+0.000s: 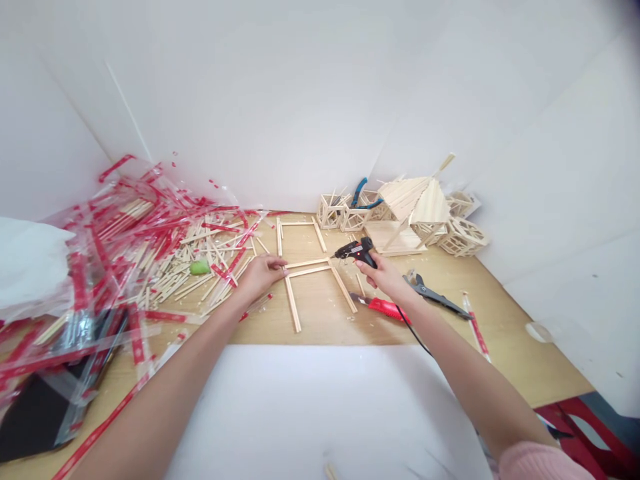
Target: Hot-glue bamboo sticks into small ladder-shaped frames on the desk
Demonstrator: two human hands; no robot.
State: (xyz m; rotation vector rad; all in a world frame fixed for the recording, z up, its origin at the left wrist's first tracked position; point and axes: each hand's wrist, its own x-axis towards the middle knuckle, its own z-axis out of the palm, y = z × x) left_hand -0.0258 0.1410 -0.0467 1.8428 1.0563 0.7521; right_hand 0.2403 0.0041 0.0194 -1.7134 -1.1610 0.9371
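My right hand (386, 273) is wrapped round a black hot glue gun (356, 250), its nozzle pointing left at the end of a thin wooden stick (309, 263). Between the fingertips of my left hand (261, 275) is the other end of that stick. It lies crosswise, just behind a second cross stick (311, 271) on a three-sided wooden frame (293, 303) whose legs point toward me. Farther back rests a similar stick frame (297, 224) with its legs also toward me.
Red-printed plastic wrappers (145, 187) and loose sticks (175, 277) pile up on the left. At the back right stand a small wooden house model (407, 200), stick-built boxes (331, 212) and blue-handled pliers (359, 193). A red cutter knife (387, 308) and dark pliers (440, 297) lie near my right forearm.
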